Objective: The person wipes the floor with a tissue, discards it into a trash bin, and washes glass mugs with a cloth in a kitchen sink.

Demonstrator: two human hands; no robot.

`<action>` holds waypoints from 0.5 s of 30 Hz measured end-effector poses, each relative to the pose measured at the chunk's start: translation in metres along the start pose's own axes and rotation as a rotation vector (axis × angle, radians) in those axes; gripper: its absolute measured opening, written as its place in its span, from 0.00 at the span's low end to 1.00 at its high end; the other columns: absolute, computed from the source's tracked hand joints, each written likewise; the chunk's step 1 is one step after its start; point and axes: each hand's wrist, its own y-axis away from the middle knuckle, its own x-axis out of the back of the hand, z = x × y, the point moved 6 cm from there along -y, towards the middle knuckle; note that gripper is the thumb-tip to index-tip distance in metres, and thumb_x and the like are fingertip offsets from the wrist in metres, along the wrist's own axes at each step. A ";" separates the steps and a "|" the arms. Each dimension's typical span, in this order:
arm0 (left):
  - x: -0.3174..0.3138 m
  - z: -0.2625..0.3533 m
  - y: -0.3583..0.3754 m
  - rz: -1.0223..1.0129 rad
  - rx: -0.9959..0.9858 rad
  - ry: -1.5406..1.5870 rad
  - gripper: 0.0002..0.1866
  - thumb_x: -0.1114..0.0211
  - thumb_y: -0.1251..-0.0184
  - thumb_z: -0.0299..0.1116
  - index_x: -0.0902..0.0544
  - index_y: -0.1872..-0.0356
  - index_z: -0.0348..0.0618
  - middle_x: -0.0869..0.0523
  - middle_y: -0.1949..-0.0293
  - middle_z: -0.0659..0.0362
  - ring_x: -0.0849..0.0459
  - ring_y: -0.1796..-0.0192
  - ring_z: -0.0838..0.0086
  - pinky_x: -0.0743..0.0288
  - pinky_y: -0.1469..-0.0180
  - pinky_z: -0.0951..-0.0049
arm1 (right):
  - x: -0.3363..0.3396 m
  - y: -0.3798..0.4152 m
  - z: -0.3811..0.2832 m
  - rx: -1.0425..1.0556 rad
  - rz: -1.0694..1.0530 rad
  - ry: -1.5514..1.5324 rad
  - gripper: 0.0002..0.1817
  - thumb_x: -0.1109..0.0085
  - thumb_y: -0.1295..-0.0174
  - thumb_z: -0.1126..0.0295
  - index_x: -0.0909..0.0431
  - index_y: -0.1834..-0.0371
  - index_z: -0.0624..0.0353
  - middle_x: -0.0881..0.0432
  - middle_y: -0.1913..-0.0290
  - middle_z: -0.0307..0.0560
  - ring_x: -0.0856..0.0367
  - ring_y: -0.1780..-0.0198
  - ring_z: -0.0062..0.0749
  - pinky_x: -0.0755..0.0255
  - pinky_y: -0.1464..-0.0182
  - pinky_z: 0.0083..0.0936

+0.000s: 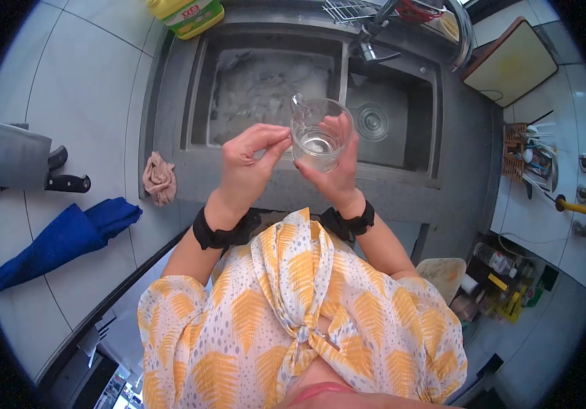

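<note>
Head camera shows my right hand [339, 170] gripping the glass mug [321, 140] over the sink [405, 112], cupping its side likely for steadiness, while my left hand [255, 151] pinches closed just beside it, nothing visible between the fingertips.

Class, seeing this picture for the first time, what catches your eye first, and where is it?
The yellow-patterned top, lower middle, probably strikes first. Just above it, at centre, the right hand holds a clear glass mug, the left hand close beside it. At the left, a bright blue cloth stands out on white tiles.
</note>
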 end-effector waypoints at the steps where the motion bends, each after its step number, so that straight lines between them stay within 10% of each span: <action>1: 0.001 0.001 0.002 0.004 0.003 -0.002 0.08 0.35 0.49 0.19 0.18 0.66 0.34 0.16 0.66 0.53 0.18 0.64 0.73 0.25 0.61 0.78 | 0.000 0.002 0.000 0.013 0.001 0.000 0.54 0.25 0.67 0.72 0.52 0.35 0.62 0.33 0.44 0.53 0.30 0.44 0.40 0.33 0.43 0.31; 15: 0.010 0.014 0.029 -0.038 0.210 -0.065 0.04 0.39 0.45 0.21 0.20 0.68 0.34 0.18 0.68 0.58 0.20 0.67 0.80 0.27 0.64 0.82 | -0.012 0.024 -0.007 -0.017 -0.074 -0.055 0.53 0.26 0.65 0.72 0.52 0.36 0.63 0.35 0.44 0.52 0.33 0.43 0.40 0.35 0.42 0.33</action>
